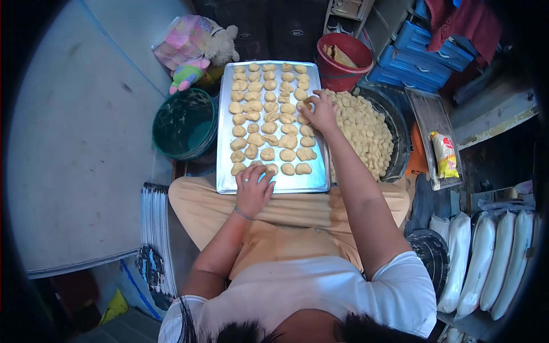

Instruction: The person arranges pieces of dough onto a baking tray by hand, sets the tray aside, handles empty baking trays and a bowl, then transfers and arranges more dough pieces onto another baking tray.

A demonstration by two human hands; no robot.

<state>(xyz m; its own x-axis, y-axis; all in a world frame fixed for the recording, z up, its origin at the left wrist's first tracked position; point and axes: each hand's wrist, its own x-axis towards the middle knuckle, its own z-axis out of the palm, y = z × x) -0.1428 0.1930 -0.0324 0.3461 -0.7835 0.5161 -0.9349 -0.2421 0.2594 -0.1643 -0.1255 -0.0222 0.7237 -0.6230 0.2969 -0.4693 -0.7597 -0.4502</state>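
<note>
A silver metal tray (pixel 226 182) rests across my lap, with many flattened pale dough pieces (pixel 269 106) laid out on it in rows. My left hand (pixel 254 186) lies over the bottom row at the near edge, fingers spread on the dough pieces there. Toward the upper right of the tray, my right hand (pixel 321 111) touches a dough piece in the rightmost column, its fingers apart. To the right of the tray, a large dark basin (pixel 400 134) holds a heap of small dough balls (pixel 363 131).
A green bucket (pixel 184 123) stands left of the tray, a red bucket (pixel 345 62) beyond its right corner. Further right are a narrow tray (pixel 423 123) with a yellow packet (pixel 444 154) and long white wrapped bundles (pixel 477 263). Stacked trays (pixel 155 228) stand at my left.
</note>
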